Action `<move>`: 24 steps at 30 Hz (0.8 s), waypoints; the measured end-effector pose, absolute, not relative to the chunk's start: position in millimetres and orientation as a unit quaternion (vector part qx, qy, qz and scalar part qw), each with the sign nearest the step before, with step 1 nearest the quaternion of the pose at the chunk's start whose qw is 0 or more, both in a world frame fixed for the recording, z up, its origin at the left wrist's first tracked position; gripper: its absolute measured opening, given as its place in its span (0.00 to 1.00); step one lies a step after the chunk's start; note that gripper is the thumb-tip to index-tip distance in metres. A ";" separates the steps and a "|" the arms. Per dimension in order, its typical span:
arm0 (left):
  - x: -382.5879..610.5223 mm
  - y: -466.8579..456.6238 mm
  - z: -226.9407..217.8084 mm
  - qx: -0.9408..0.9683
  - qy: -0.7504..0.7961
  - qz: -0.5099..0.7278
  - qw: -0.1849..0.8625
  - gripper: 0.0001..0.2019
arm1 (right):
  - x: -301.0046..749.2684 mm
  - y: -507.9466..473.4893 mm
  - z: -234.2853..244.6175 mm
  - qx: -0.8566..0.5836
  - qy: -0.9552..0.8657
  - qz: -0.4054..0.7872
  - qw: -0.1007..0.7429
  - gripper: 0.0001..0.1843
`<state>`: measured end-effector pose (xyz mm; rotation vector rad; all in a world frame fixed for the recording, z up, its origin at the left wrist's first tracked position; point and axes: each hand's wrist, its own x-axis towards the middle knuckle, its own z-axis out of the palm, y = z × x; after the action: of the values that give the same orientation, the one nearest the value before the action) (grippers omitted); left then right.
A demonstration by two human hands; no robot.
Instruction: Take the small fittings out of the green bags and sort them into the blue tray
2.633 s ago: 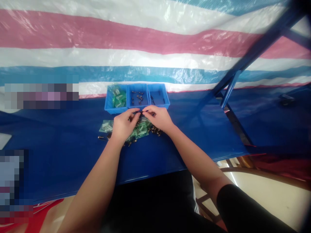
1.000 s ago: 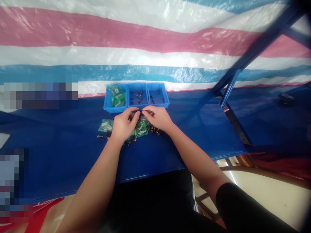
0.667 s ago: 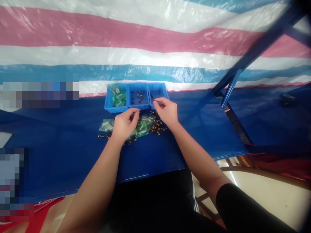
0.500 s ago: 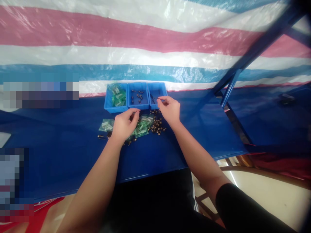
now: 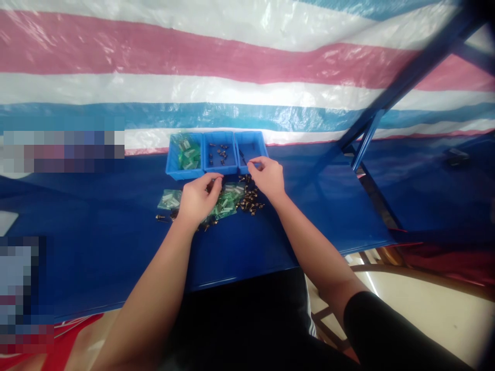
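My left hand (image 5: 199, 200) is closed, thumb and forefinger drawn together, above a pile of green-tinted plastic bags (image 5: 229, 202) that hold pale pieces. Whatever it pinches is too small to make out. Near the front of the right-hand blue bin (image 5: 249, 138), my right hand (image 5: 268, 179) is closed in a pinch, its contents also unclear. Dark and brassy screw-like parts (image 5: 251, 202) lie loose below it. The middle bin (image 5: 219, 169) contains several small dark parts (image 5: 222, 152). Green bags (image 5: 189, 154) fill the left bin (image 5: 172, 166).
A blue table (image 5: 240, 252) carries everything. Beyond the bins hangs a striped plastic sheet (image 5: 232, 64). To the right stands a slanted blue metal frame (image 5: 390, 100). One loose dark part (image 5: 160, 217) lies left of the pile. Blurred-out patches cover the left side.
My right hand has shifted slightly left and toward me, away from the right bin's inside. My left hand has stayed almost in place.
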<state>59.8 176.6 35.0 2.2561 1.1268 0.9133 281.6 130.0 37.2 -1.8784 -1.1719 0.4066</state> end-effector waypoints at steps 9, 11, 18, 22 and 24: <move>59.8 175.8 37.6 0.819 0.409 0.330 0.228 0.17 | 282.8 124.7 47.9 -0.757 -0.454 0.146 0.447 0.15; 59.9 176.2 37.0 0.820 0.411 0.330 0.225 0.17 | 281.0 122.0 52.6 -0.745 -0.481 0.124 0.447 0.14; 59.8 177.2 35.2 0.823 0.406 0.331 0.218 0.17 | 277.5 116.9 53.7 -0.694 -0.669 0.159 0.213 0.12; 60.1 176.5 36.7 0.821 0.408 0.332 0.223 0.17 | 282.9 116.5 51.0 -0.713 -0.668 0.143 0.155 0.19; 60.5 175.9 37.5 0.822 0.406 0.330 0.226 0.17 | 284.7 116.2 51.4 -0.711 -0.670 0.152 0.154 0.18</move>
<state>60.5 175.9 37.5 2.2664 1.1186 0.9101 284.7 116.2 51.4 -2.0369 -1.9192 0.4343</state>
